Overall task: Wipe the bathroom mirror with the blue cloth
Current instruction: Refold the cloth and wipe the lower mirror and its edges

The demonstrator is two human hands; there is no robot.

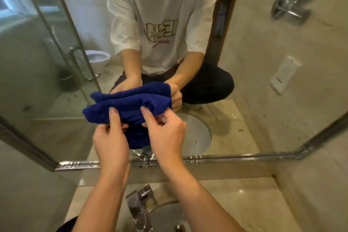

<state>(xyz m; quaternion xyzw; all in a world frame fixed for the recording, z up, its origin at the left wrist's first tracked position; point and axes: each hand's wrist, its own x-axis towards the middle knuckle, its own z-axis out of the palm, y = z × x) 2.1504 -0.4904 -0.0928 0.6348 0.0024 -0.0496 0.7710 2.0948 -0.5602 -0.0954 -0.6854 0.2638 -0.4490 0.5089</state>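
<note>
The bathroom mirror (244, 62) fills the wall ahead, reflecting a person in a white shirt and a glass shower door. Below it runs the chrome frame edge (216, 158), then the stone counter (244, 194) with the sink (165, 216) and chrome faucet (139, 205). Up against the glass, the blue cloth (128, 109) sits bunched in both hands: left hand (111, 143) pinching its lower edge, forefinger laid flat on top, right hand (165, 135) gripping the fold beside it.
</note>
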